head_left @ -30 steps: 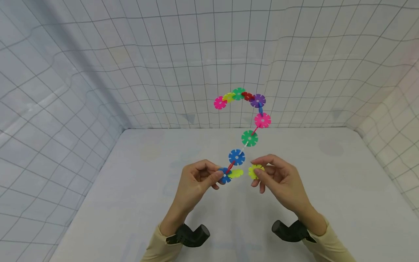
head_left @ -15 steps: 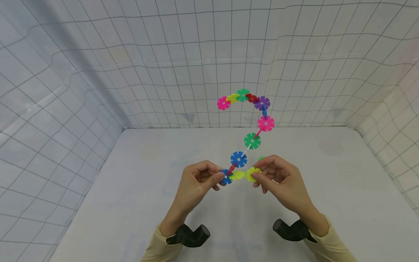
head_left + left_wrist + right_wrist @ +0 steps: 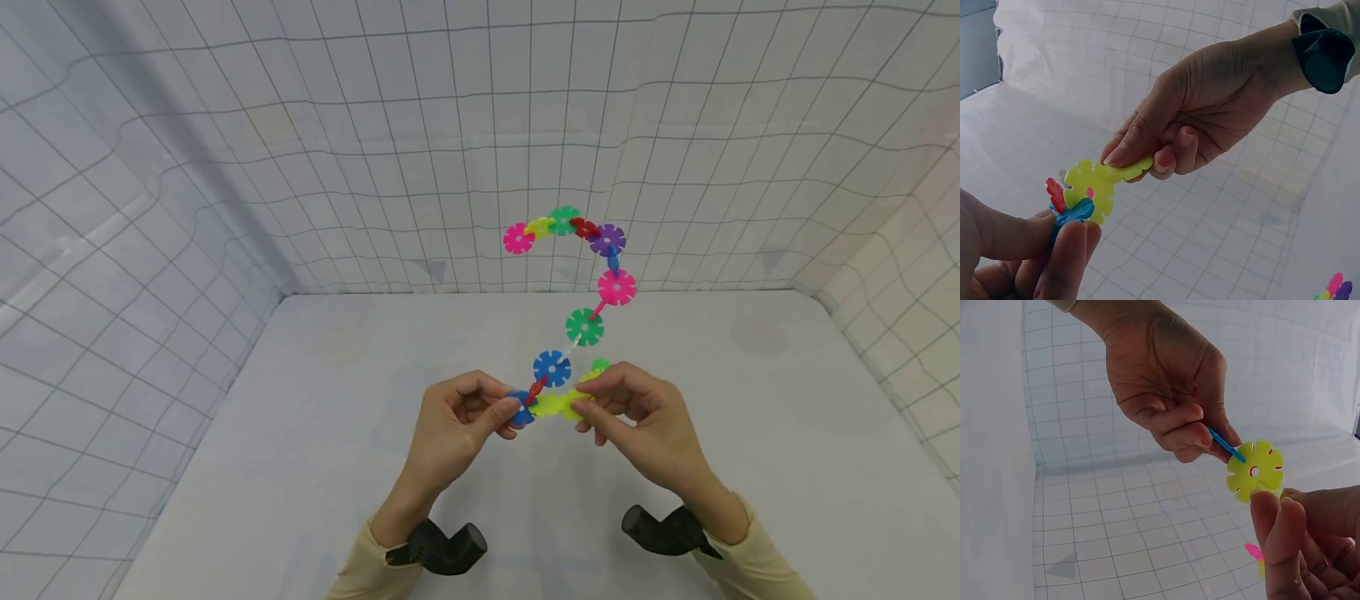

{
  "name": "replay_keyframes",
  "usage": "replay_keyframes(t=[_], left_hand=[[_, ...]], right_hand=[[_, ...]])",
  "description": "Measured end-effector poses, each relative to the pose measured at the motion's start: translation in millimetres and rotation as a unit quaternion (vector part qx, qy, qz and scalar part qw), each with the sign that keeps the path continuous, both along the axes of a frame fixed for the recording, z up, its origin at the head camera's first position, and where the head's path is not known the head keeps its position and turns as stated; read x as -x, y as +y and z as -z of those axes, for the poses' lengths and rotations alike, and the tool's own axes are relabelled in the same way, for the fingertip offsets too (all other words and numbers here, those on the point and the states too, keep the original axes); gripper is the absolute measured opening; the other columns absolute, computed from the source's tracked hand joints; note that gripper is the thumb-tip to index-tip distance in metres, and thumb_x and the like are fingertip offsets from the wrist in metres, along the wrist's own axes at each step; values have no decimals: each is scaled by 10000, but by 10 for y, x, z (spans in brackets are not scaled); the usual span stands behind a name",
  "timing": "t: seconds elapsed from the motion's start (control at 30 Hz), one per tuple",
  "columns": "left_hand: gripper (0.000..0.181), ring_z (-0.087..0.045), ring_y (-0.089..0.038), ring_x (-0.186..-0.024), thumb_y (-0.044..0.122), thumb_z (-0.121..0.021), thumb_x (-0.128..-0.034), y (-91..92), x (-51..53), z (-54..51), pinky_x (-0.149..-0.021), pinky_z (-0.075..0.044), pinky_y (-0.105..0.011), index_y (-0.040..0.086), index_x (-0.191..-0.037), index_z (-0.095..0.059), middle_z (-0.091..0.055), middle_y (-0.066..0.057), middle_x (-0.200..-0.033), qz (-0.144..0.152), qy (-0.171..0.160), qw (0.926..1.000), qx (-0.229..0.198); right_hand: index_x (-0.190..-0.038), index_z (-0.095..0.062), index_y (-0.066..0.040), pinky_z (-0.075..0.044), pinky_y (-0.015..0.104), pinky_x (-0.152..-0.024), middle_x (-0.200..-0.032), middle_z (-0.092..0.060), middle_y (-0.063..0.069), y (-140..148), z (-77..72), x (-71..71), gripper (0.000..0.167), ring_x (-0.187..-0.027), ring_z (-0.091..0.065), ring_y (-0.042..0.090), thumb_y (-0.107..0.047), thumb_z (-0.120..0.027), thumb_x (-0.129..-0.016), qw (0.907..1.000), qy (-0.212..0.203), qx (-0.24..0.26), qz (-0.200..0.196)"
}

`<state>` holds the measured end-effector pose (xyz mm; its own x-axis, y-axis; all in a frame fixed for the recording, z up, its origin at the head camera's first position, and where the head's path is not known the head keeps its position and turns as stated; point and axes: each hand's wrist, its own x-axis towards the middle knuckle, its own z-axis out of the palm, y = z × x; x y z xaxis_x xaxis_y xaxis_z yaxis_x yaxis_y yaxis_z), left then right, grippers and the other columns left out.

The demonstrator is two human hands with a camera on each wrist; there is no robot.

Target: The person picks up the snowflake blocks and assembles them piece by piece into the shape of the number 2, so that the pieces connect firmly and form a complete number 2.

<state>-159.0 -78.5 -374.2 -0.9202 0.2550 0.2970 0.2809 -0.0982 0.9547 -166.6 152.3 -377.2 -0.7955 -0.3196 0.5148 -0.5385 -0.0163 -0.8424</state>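
A curved chain of colourful notched plastic discs rises from my left hand [image 3: 461, 417] in the head view. This hand pinches the blue disc [image 3: 522, 408] at the chain's near end between thumb and fingers. A yellow disc [image 3: 1104, 197] is slotted into that blue disc. My right hand [image 3: 637, 417] pinches another yellow disc [image 3: 1134, 169], whose edge meets the first yellow one; how deep their slots engage cannot be told. Behind the right fingertips, a light green disc [image 3: 601, 365] shows, partly hidden.
The chain's upper part, with a pink disc [image 3: 617, 287] and a purple disc [image 3: 607, 240], stands up before the grid-patterned back wall [image 3: 420, 167]. Beneath the hands lies a white table surface [image 3: 337, 467]. Black wrist cameras [image 3: 447, 547] sit on both wrists.
The gap between the two yellow discs has closed as my right hand's disc came to the left-hand one. The chain's top has swung slightly right and down. A light green disc came into view.
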Motion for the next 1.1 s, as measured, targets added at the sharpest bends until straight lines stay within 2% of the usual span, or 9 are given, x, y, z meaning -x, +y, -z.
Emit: replay_keyframes(t=[0.37,0.73,0.93,1.1], left_hand=[[89,-658,-178,-611,-25,-651,-872,75,-24,44,-570,-557,-396,-108,-887,-624,-650,-202,-762,-176,114,9992,-326],[66,-658,-195,-585,-29,-656,-867,100,-31,38,-569,-558,-393,-91,-877,-635,-650,-208,-743,-369,170,9990,-174],[78,-659,-201,-597,-19,-656,-870,110,-15,42,-591,-560,-392,-91,-888,-632,-655,-188,-748,-354,40,9991,-247],[98,-659,-182,-623,-35,-646,-871,124,14,79,-609,-562,-386,-121,-904,-613,-645,-221,-772,-224,-107,9985,-497]], right_hand=[[-893,-617,14,-516,292,-469,-794,-662,137,-41,32,14,151,-582,-650,208,133,-663,-811,9990,-117,423,-88],[-881,-626,31,-530,291,-496,-782,-656,146,-68,62,21,150,-588,-650,184,156,-653,-804,9984,-115,523,-188],[-921,-616,79,-527,283,-493,-783,-662,154,-91,102,33,214,-591,-649,174,235,-617,-774,9966,121,796,-200],[-937,-603,91,-526,278,-491,-807,-667,154,-79,107,37,205,-598,-647,168,233,-600,-790,9961,14,857,-203]])
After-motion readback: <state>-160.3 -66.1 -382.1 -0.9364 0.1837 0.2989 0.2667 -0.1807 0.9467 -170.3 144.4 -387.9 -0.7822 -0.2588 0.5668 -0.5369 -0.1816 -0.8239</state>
